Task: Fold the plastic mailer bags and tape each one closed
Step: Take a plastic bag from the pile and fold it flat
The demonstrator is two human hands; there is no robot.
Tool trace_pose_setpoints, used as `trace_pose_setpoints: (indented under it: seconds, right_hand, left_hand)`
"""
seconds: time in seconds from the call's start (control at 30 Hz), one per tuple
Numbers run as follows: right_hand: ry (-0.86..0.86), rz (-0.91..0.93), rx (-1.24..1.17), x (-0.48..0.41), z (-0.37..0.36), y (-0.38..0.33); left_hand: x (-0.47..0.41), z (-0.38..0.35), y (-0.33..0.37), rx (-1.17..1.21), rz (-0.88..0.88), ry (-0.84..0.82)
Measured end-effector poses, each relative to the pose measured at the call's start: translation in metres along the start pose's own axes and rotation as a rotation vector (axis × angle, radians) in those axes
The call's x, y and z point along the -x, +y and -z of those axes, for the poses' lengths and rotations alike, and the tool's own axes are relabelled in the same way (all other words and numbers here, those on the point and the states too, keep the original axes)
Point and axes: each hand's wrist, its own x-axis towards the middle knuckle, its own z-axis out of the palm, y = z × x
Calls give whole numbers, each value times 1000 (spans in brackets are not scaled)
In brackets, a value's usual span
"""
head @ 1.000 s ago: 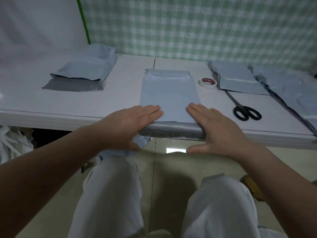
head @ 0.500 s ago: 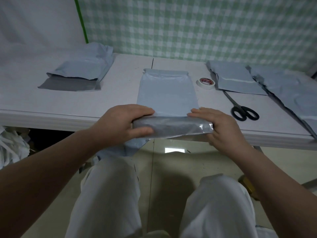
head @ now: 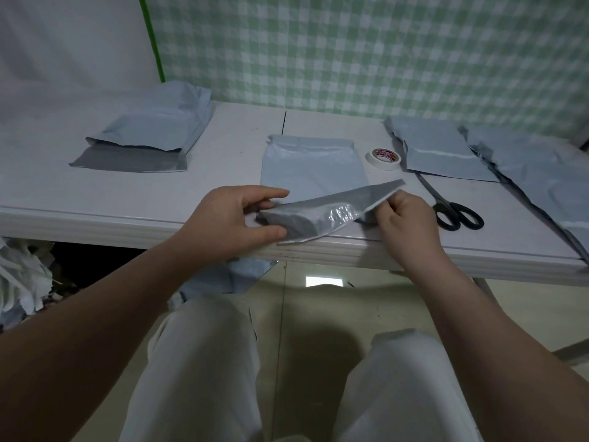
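The bag (head: 314,173) lies flat in the middle of the worktop (head: 95,199), mouth end away from the person and near end at the front edge, which puts the fold within easy reach of both hands. The folded end (head: 331,208) shows its dark grey inner face and a glossy patch. The left hand (head: 232,218) grips the left side of this fold, fingers curled over the top and thumb beneath, apparently to anchor it against the worktop. The right hand (head: 406,221) pinches the right corner between thumb and fingertips and holds it raised, so the fold slopes upward to the right. This reads as a fold under way and not yet pressed flat. The tape roll (head: 384,158) sits just beside the bag's far right corner, and the scissors (head: 452,208) lie near the right hand, blades pointing away. Both are placed on the right-hand side for the sealing step. No tape is visible on this bag. A pile of bags (head: 143,138) rests well apart on the left, probably finished work. The flat bags (head: 439,151) on the right appear to be the waiting supply.
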Motion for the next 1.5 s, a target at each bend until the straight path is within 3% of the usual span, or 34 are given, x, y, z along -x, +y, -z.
trace_pose_setpoints:
  seconds: [0.17,0.27,0.43,0.67,1.0,1.27,1.4,1.5]
  right_hand:
    - [38,-68,116,-5,-7,-7]
    - [33,-83,141,-9,-9,-9]
    - [31,-76,154,-12,-12,-14]
    - [107,-35,238,-13,-17,-16]
    - [181,-9,311,-8,-20,-12]
    - [159,-73,214,-9,-16,-9]
    - [132,-90,184,-10,-14,-9]
    - [127,-98,202,-10,-13,-10]
  left_hand:
    - [-4,3,-1,-96,13,-21]
    - [-10,2,0,-36,90,-15]
    - [-23,-11,1,-50,240,118]
    - [-32,-24,8,-293,329,255]
    - [-34,-27,8,-440,361,271]
    - [-29,-29,3,-308,315,346]
    - [-27,-26,6,-291,305,308]
    - [-26,-27,-1,-318,202,309]
